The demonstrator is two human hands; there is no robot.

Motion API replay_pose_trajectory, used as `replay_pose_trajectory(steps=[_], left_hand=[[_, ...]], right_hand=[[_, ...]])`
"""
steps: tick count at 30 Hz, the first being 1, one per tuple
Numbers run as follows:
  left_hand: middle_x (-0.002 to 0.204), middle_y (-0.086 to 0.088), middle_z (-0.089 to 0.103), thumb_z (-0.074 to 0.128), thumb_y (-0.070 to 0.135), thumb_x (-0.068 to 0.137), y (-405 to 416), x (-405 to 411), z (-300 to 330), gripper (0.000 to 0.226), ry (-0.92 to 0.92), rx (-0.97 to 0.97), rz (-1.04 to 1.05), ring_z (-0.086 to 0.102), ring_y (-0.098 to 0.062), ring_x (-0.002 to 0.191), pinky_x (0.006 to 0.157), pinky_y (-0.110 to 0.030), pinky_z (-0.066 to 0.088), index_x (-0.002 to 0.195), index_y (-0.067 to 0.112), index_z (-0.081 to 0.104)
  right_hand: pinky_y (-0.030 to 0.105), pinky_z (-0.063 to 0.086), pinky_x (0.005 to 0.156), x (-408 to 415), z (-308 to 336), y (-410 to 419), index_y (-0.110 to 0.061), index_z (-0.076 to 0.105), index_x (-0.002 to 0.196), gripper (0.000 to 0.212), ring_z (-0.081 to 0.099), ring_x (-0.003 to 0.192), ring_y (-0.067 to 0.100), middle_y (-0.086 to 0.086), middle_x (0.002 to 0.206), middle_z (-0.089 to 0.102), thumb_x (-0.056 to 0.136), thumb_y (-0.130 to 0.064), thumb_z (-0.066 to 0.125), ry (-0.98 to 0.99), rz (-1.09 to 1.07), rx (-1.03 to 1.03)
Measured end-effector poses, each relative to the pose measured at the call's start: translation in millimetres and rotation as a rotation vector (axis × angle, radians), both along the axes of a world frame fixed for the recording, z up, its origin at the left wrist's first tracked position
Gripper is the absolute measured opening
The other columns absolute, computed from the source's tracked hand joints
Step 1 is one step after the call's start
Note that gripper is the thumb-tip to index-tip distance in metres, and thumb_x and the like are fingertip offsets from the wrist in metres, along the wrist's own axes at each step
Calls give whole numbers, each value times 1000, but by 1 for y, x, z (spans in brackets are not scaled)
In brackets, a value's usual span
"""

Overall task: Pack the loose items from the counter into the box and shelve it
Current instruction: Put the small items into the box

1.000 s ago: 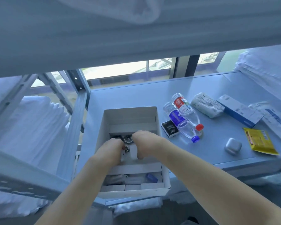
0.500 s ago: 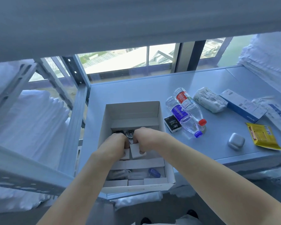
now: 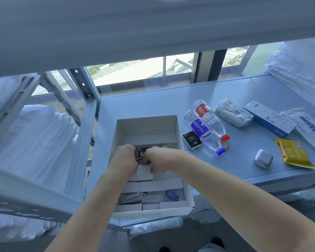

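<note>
- Both our hands are inside the box (image 3: 178, 135), which sits on the surface (image 3: 153, 104) at its near-left, near edge overhanging. Left hand (image 3: 123, 160) and right hand (image 3: 157, 161) have fingers curled on a watch (image 3: 141, 155) over the middle compartment; how firm the pinch is, we cannot tell.
- Risk: the watch band looks loose between the hands. If either grip relaxes early it may fall askew over the white insert (image 3: 144, 172) rather than seat in it.
- Risk: pressing down here could tip the box off the near edge, since its front wall overhangs.
- Risk: the two bottles (image 3: 207, 128) lie on their sides, touching, just right of the box. A forearm sweeping right could roll them into the black pack (image 3: 191, 142) or off the near edge.
- Still loose on the right: tissue pack (image 3: 233, 112), blue carton (image 3: 269, 120), yellow sachet (image 3: 293, 154), earbud case (image 3: 262, 159) near the edge. Judged: packing is well short of done, and free space may run out for the bottles.
</note>
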State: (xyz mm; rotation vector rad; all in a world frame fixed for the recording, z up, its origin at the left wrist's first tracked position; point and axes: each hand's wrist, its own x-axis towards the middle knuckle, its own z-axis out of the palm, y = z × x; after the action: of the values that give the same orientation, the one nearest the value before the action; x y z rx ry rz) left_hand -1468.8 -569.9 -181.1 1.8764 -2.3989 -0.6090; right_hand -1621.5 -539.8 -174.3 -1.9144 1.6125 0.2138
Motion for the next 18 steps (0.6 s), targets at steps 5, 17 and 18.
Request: replay_pose_trajectory(steps=[5,17,18], left_hand=[[107,-8,70,56,-4,81,4,2,3,38,44,18,1,67,-29,93,75,-35,58,106,17,75],[115,1,67,60,-9,80,14,8,42,44,252,-426,-293,64,-21,102,82,-34,56,117,13,71],[116,1,68,62,-9,81,15,8,47,44,250,-444,-295,63,-21,106,87,-35,56,118,12,71]], right_hand=[[28,37,57,1,2,3,0,68,109,35,60,78,40,20,97,65,80,5,49,25,-4,4],[40,45,90,-32,31,30,-15,64,115,33,55,105,26,3,112,56,85,-26,69,90,117,-381],[42,43,96,-36,34,33,-16,65,118,36,55,110,25,2,115,57,84,-29,69,75,118,-419]])
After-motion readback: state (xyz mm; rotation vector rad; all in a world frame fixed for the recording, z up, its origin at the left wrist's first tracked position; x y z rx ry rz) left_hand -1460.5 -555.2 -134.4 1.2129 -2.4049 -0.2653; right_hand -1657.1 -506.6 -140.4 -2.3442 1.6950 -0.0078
